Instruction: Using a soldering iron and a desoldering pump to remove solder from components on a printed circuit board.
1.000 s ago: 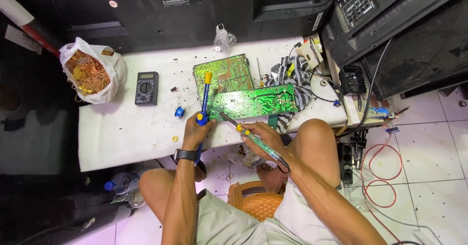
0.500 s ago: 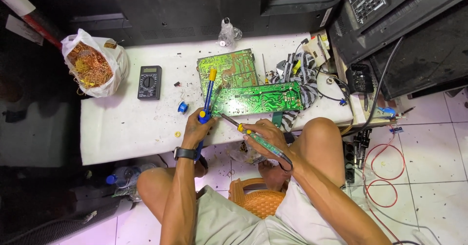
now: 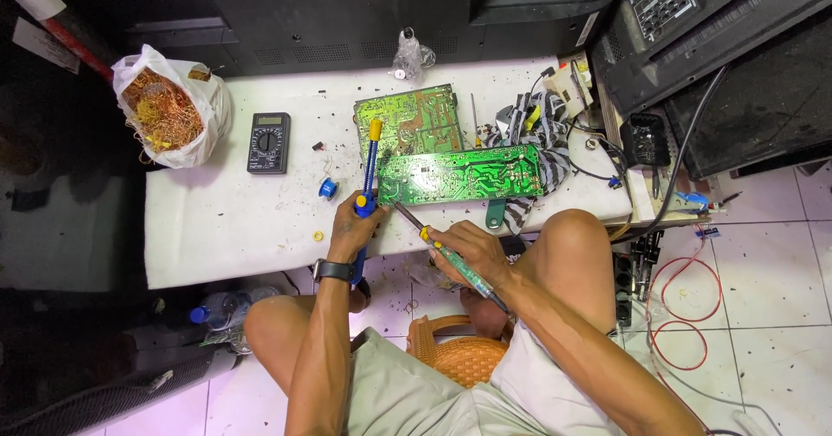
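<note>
We are mid-desoldering at the frame's centre: our right hand [image 3: 468,250] grips the soldering iron [image 3: 433,238] against the green circuit board [image 3: 459,176] on the worktop [image 3: 234,228], our left hand [image 3: 351,228] clasps the blue desoldering pump [image 3: 368,172], which likely next needs its nozzle brought to the heated joint.

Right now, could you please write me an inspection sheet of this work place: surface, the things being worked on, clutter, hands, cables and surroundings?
Surface: white table, dotted with small dark bits.
Job's things: two green circuit boards, front board and back board.
Clutter: black meter, plastic bag of copper wire, small blue spool, striped cloth.
Hands: left hand holds a blue and yellow pump tool; right hand holds a soldering iron, tip at the front board's edge.
Cables: red wire coil on the floor; black cable hanging at right.
Surroundings: black television backs, orange stool, white floor tiles.
</note>
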